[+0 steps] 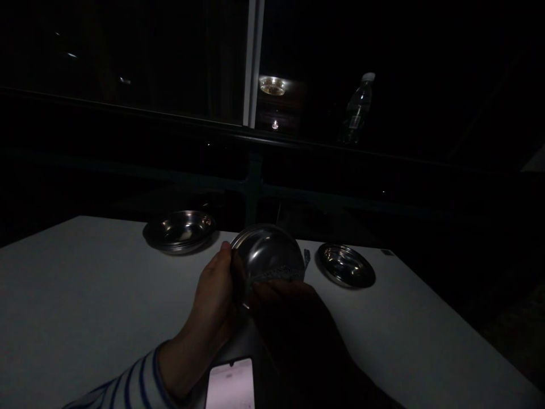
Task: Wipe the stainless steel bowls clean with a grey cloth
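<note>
While the left hand [213, 291] grips the steel dish [269, 247] by its left rim, the right hand [293, 321] bends against its near side, its grip too dark to tell! Nearer than the dish, a lit smartphone [231, 383]; left of it, stacked steel bowls [181, 232] on the white worktop [106, 289]; beyond it, rightward, a plastic bottle [358, 111].

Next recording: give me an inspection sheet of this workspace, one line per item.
Surface: white table, dimly lit.
Job's things: raised metal dish; speckled material against it, kind unclear.
Clutter: lit phone; left-side dishes, apparently stacked; right-side dish.
Hands: left hand grips the raised dish's edge; right hand at its lower part, shadowed, hold unclear.
Cables: nothing seen.
Surroundings: mostly dark; pale upright frame, bottle at upper right.
</note>
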The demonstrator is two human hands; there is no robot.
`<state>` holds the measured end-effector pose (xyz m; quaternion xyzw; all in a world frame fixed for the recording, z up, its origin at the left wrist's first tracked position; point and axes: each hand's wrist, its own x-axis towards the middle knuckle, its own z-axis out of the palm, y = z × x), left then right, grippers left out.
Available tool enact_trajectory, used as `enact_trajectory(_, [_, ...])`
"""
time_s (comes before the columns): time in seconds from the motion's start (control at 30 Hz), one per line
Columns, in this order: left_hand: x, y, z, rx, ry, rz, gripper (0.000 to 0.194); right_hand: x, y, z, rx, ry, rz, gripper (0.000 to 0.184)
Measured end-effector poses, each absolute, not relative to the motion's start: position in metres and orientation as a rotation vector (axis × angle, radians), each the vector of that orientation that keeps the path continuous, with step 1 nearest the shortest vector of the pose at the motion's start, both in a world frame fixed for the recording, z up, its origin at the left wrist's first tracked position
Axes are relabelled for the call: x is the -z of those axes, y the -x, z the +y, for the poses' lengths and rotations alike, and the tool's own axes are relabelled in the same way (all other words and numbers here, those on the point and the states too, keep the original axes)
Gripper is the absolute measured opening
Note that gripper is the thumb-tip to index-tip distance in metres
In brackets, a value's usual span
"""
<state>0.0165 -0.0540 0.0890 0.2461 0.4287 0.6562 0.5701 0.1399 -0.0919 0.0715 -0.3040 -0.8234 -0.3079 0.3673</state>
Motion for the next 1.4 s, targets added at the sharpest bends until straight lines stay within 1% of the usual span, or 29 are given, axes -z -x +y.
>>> enact_trajectory(0.13, [-0.090,-0.016,-0.052,-1.503,-0.537,1.021,0.026,-0.069,-0.139,-0.092,0.779,0.775,-2.134,0.027])
enact_trajectory(0.3, [-0.099,-0.006,-0.045,-1.591,-0.467,1.000,0.019,-0.074,-0.142,-0.091,0.825,0.782,-2.115,0.024])
enact_trajectory(0.5, [-0.110,-0.003,-0.045,-1.597,-0.442,0.977,0.024,-0.088,-0.157,-0.083,0.888,0.790,-2.062,0.024])
enact_trajectory(0.8, [-0.104,-0.004,-0.045,-1.615,-0.462,0.945,0.025,-0.077,-0.138,-0.097,0.781,0.792,-2.099,0.028])
enact_trajectory(0.97, [-0.106,-0.004,-0.044,-1.610,-0.475,0.930,0.029,-0.090,-0.156,-0.089,0.859,0.776,-2.080,0.023])
enact_trajectory(1.07, [-0.107,-0.004,-0.044,-1.590,-0.435,0.946,0.028,-0.090,-0.161,-0.087,0.859,0.818,-2.097,0.024])
enact_trajectory(1.17, [-0.105,-0.005,-0.044,-1.590,-0.418,0.963,0.026,-0.079,-0.150,-0.090,0.866,0.801,-2.099,0.024])
enact_trajectory(1.3, [-0.100,-0.006,-0.043,-1.618,-0.437,0.953,0.022,-0.070,-0.139,-0.093,0.771,0.799,-2.091,0.027])
enact_trajectory(1.4, [-0.097,-0.005,-0.042,-1.626,-0.453,0.955,0.022,-0.071,-0.142,-0.092,0.804,0.799,-2.098,0.026])
